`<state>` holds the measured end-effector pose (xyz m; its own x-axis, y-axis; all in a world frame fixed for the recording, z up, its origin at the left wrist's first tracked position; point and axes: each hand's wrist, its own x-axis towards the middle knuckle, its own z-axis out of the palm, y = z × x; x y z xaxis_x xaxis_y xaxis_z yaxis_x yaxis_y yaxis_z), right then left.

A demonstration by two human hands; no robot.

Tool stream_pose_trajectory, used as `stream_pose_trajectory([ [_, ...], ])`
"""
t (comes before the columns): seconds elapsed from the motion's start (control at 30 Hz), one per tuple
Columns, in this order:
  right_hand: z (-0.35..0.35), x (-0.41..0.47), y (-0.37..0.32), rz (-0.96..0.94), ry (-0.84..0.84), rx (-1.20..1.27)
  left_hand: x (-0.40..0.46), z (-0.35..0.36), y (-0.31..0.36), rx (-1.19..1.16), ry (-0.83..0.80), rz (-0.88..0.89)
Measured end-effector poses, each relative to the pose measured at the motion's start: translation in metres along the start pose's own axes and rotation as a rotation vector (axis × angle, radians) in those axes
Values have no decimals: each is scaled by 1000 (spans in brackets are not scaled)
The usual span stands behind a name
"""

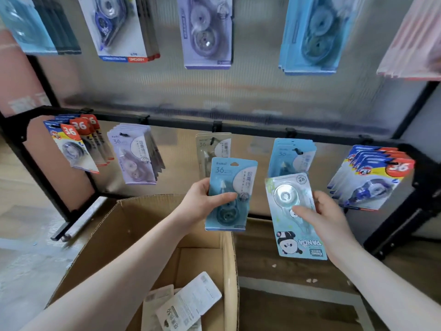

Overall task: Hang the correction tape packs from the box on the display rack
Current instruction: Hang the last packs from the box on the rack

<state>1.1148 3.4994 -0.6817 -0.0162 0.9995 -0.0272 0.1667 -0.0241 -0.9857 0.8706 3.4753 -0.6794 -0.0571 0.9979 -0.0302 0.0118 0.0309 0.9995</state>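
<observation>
My left hand grips a blue correction tape pack upright, just below the beige packs on the middle hook of the display rack. My right hand holds a panda-print pack upside down, thumb across its blister, under the hanging blue packs. The open cardboard box sits below my arms, with a few packs lying face down at its bottom.
The lower rail also carries red-and-blue "36" packs at the left and right, and lilac packs. An upper row of packs hangs above. The rack's black legs stand on the wooden floor.
</observation>
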Motion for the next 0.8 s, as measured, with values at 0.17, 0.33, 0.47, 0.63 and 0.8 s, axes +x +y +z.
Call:
stream_pose_trajectory([
  [0.17,-35,0,5,-8,61,1,17,43,7,30,-46,10],
  [0.33,-60,2,11,-17,104,-9,33,85,16,36,-93,35],
  [0.47,-71,4,15,-25,114,-59,50,104,18,78,-113,33],
  [0.63,-77,7,21,-19,113,-102,71,113,11,114,-97,-11],
  [0.8,-79,9,27,5,118,-128,84,114,4,121,-87,-19],
])
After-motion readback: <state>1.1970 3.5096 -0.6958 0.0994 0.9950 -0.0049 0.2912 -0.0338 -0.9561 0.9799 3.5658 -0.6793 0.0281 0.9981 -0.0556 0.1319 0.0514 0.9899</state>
